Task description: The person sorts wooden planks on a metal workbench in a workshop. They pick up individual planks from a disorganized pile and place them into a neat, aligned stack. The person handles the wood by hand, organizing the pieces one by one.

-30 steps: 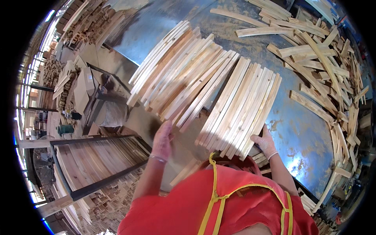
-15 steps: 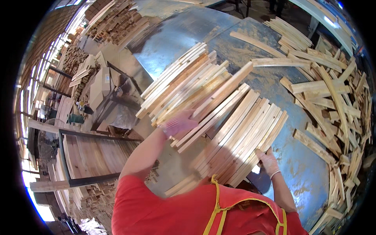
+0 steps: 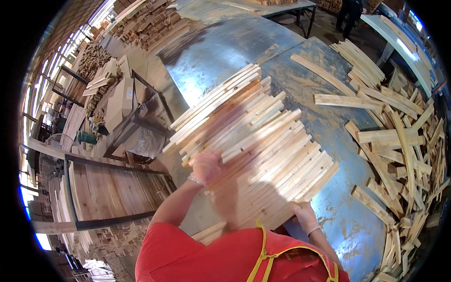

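Observation:
A broad row of pale wooden strips (image 3: 282, 160) lies side by side, slanting from lower left to upper right over the metal tabletop. At the left ends of the strips, my gloved left hand (image 3: 206, 167) is closed over them, its fingers pressed together. My gloved right hand (image 3: 305, 216) grips the near right edge of the row, thumb on top and the other fingers partly hidden. On the far left side of the row the strips are stacked higher and their ends are uneven. One strip there is more orange than the others.
The metal table (image 3: 206, 47) carries patches of sawdust. A jumbled heap of wood offcuts (image 3: 394, 136) spreads along the right. At left stand a dark metal frame with boards (image 3: 108, 188) and a cardboard box (image 3: 121, 101). Stacked wood (image 3: 150, 23) and another person (image 3: 350, 16) are farther back.
The gap between the two groups of strips has closed into one row. My left hand has shifted slightly left and down; my right hand has moved nearer my body. The view has tilted.

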A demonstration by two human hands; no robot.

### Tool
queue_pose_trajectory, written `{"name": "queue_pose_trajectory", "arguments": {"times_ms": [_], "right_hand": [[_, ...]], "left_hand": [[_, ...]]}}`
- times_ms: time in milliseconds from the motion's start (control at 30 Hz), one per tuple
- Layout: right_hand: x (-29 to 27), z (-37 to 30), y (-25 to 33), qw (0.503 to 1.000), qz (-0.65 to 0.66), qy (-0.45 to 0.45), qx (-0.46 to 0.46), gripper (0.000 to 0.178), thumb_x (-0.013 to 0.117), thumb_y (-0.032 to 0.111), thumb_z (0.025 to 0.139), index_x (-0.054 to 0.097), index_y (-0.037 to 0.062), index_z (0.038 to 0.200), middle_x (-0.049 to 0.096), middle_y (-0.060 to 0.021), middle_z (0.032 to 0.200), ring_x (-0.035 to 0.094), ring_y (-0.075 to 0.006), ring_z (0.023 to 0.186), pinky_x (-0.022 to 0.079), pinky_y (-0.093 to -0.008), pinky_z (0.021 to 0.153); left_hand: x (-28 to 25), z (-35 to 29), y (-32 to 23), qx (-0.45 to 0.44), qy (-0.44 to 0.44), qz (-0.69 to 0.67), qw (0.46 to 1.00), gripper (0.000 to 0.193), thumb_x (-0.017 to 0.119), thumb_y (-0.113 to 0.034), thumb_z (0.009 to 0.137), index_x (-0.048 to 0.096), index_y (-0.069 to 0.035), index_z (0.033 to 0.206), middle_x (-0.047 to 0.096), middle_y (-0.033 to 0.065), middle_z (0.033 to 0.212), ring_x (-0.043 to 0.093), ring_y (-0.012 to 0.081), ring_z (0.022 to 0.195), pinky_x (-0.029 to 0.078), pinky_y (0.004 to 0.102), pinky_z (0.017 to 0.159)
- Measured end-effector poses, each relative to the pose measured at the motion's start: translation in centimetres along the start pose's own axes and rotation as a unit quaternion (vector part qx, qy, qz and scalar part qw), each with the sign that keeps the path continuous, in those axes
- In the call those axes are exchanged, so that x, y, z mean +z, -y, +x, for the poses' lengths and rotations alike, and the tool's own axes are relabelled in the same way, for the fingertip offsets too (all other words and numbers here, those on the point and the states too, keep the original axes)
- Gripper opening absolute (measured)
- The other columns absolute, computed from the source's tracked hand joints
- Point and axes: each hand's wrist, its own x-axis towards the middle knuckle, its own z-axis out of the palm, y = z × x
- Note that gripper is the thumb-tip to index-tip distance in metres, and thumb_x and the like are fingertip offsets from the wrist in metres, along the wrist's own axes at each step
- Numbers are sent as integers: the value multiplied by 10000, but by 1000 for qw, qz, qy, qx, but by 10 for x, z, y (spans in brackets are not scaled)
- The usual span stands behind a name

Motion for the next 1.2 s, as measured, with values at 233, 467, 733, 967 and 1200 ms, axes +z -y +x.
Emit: {"name": "queue_pose_trajectory", "arguments": {"times_ms": [233,467,733,967,1200], "right_hand": [[9,-5,13,998,23,-39,42,491,827,371,930,750,-80,1108,736,-133,946,705,-208,788,606,-344,661],[25,0,37,997,55,-37,32,493,796,383,944,773,-83,1103,725,-120,926,689,-185,760,584,-332,629],[58,45,136,997,56,33,-29,525,706,444,958,802,-1,1219,704,-124,877,645,-193,693,558,-363,626],[116,98,211,999,15,5,-30,563,734,483,952,792,-66,1061,717,-135,772,660,-186,700,561,-388,684],[142,126,208,998,59,14,6,535,771,398,908,734,-75,1154,767,-168,923,719,-219,745,585,-374,687]], "left_hand": [[-16,34,65,19,-113,-101,988,432,894,-345,718,727,-128,1053,685,115,1142,641,353,1172,483,504,1002],[-37,74,127,-34,-129,46,990,1038,971,-426,648,503,-172,1538,488,133,1515,420,391,1462,329,595,1197],[-60,141,180,-36,-132,96,986,841,840,-403,774,547,-115,1508,590,159,1423,532,386,1366,421,554,1106],[-54,203,291,34,-227,138,964,765,866,-353,736,591,-109,1407,610,123,1294,586,375,1226,484,547,948],[-81,223,294,-30,-168,120,978,891,898,-374,723,523,-183,1509,555,100,1457,529,354,1350,430,545,1087]]}}
